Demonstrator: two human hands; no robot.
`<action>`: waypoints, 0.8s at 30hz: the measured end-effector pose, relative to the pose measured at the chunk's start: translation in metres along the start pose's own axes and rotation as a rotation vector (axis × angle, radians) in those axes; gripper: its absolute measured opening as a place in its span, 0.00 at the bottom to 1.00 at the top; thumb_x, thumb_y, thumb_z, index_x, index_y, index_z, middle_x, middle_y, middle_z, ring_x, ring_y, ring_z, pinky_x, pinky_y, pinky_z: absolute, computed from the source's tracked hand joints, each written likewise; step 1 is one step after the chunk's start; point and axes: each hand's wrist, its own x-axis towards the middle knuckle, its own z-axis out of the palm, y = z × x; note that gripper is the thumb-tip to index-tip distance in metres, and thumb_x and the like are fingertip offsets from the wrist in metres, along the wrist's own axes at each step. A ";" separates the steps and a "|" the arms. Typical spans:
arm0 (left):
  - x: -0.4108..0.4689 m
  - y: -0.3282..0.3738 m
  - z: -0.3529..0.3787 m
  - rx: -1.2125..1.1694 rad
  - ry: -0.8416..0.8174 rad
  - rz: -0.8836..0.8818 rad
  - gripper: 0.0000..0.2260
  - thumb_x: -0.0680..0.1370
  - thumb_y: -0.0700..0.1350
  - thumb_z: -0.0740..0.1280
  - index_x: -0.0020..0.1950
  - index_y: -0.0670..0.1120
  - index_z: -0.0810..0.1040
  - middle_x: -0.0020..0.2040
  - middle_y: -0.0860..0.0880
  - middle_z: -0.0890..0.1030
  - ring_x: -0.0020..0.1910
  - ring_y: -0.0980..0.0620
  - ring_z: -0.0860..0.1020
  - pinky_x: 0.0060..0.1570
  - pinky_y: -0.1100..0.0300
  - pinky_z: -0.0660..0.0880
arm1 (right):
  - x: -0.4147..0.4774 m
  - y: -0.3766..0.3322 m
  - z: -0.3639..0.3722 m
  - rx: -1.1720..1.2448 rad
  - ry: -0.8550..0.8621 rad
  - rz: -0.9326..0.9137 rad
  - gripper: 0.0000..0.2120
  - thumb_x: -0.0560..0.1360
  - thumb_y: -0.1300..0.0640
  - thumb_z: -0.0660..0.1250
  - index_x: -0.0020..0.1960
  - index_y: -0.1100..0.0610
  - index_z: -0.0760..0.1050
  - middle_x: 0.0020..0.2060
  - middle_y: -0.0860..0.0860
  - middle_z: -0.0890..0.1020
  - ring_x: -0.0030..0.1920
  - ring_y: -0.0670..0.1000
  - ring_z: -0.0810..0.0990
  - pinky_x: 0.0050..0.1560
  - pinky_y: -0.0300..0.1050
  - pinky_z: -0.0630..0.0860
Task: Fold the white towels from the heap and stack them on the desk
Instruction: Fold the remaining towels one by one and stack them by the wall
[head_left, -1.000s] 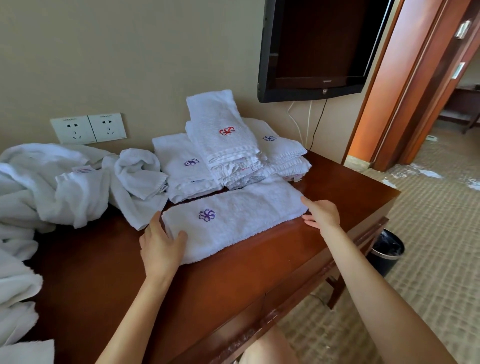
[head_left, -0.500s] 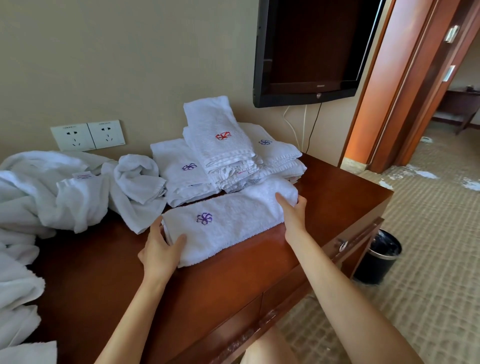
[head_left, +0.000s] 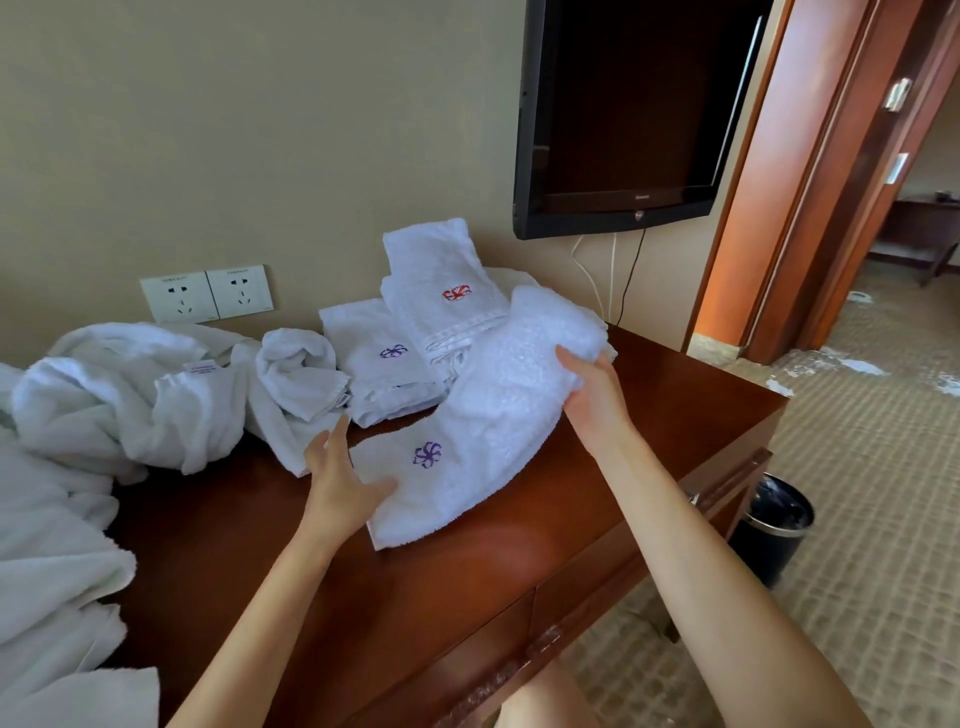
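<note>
A folded white towel with a purple flower mark (head_left: 483, 415) is held between both hands above the brown desk (head_left: 675, 415). My right hand (head_left: 592, 395) grips its far end, lifted and bent toward the stack. My left hand (head_left: 337, 483) holds its near end, which hangs low over the wood. Behind it lies the stack of folded towels (head_left: 441, 291), the top one with a red mark, and a lower folded towel with a purple mark (head_left: 379, 353). The heap of loose white towels (head_left: 135, 395) covers the desk's left side.
Two wall sockets (head_left: 208, 293) sit above the heap. A black television (head_left: 634, 114) hangs on the wall over the stack, cables below it. A dark waste bin (head_left: 774, 525) stands on the carpet right of the desk. An open doorway lies at far right.
The folded towel lay flat on the desk with a hand at each end. Now its right end is raised and swung toward the stack by my right hand.
</note>
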 end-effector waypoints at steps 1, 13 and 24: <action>0.003 0.008 -0.003 -0.011 -0.010 0.054 0.45 0.70 0.44 0.77 0.79 0.50 0.52 0.77 0.47 0.52 0.75 0.50 0.56 0.70 0.53 0.61 | -0.004 -0.011 0.004 0.003 -0.071 0.002 0.05 0.77 0.63 0.65 0.53 0.59 0.76 0.42 0.49 0.83 0.41 0.46 0.83 0.42 0.46 0.77; -0.004 0.132 -0.062 -0.548 -0.276 0.366 0.33 0.55 0.58 0.82 0.56 0.53 0.77 0.51 0.58 0.84 0.53 0.57 0.82 0.45 0.66 0.78 | -0.044 -0.091 0.056 -0.041 -0.538 -0.080 0.17 0.75 0.67 0.63 0.62 0.57 0.73 0.53 0.51 0.83 0.56 0.50 0.82 0.52 0.43 0.78; 0.020 0.132 -0.084 -0.776 -0.052 0.222 0.16 0.76 0.43 0.70 0.63 0.43 0.77 0.53 0.49 0.84 0.51 0.52 0.83 0.42 0.64 0.79 | -0.042 0.013 0.044 -0.159 -0.625 0.154 0.23 0.80 0.48 0.61 0.74 0.52 0.66 0.68 0.54 0.74 0.67 0.56 0.73 0.69 0.60 0.67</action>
